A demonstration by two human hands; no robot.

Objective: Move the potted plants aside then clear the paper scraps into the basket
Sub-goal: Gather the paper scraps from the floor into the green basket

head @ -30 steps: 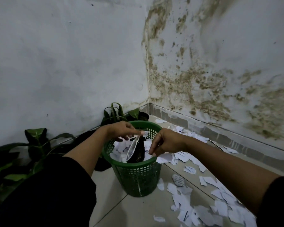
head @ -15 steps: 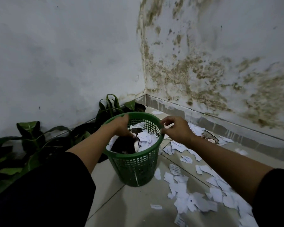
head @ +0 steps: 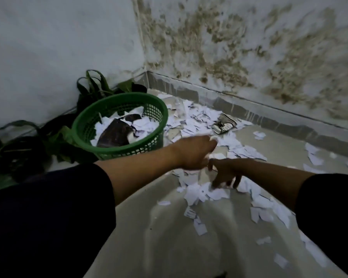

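The green mesh basket [head: 117, 97] stands on the tiled floor at left, holding white scraps and a dark bag [head: 117, 133]. Potted plants [head: 94, 87] sit against the wall behind it, with more dark pots and leaves [head: 24, 149] at far left. White paper scraps [head: 197, 121] litter the floor to the right of the basket. My left hand [head: 193, 151] hovers low over them, fingers curled and blurred. Just below it, my right hand [head: 225, 173] points its fingers down onto a cluster of scraps [head: 201, 193].
A crumpled silvery wrapper [head: 223, 123] lies among the scraps near the stained right wall [head: 249, 57]. More scraps [head: 313, 157] trail along the floor to the right and toward me. The two walls meet in a corner behind the basket.
Both hands have left the basket rim and dropped to the scraps on the floor right of it. The view has tilted down and to the right.
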